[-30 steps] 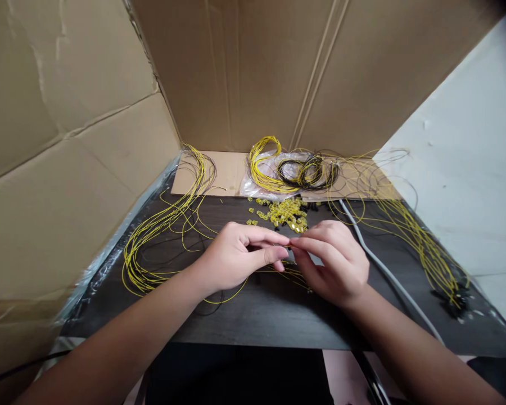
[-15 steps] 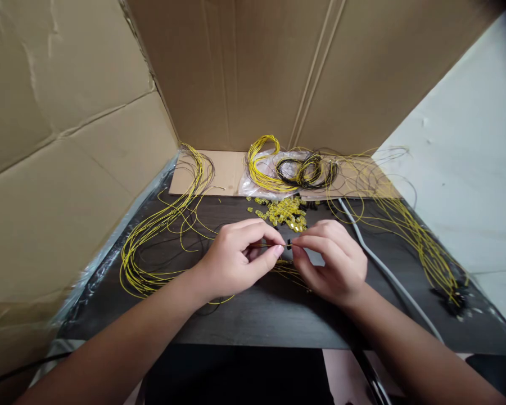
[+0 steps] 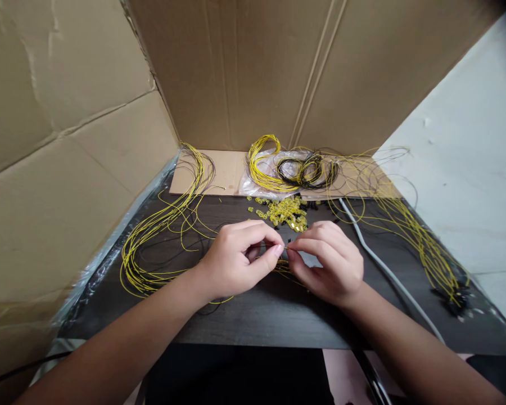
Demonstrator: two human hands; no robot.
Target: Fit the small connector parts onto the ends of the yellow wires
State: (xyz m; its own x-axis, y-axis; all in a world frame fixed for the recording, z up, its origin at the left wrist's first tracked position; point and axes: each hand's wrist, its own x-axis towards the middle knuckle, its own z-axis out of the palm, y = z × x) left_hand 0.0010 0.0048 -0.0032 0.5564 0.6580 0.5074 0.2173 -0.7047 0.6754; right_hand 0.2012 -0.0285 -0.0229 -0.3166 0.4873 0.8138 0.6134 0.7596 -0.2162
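Note:
My left hand point(image 3: 236, 260) and my right hand point(image 3: 326, 261) meet fingertip to fingertip over the middle of the dark table point(image 3: 253, 315). Both are closed in a pinch. The left thumb and forefinger grip the end of a thin yellow wire point(image 3: 219, 301) that loops back under the wrist. The right fingers pinch a tiny part pressed against that wire end; it is too small to name. Just behind the hands lies a heap of small yellow plastic connectors point(image 3: 287, 212).
A bundle of yellow and black wires point(image 3: 160, 230) spreads on the left, another point(image 3: 421, 242) on the right ending in black connectors point(image 3: 453, 298). Coiled wires on a plastic bag point(image 3: 295, 169) sit at the back. A grey cable point(image 3: 388, 270) crosses right. Cardboard walls point(image 3: 67, 146) enclose the table.
The two hands have drawn slightly closer, fingertips now touching, and the small dark part seen between them half a second ago is covered by the fingers.

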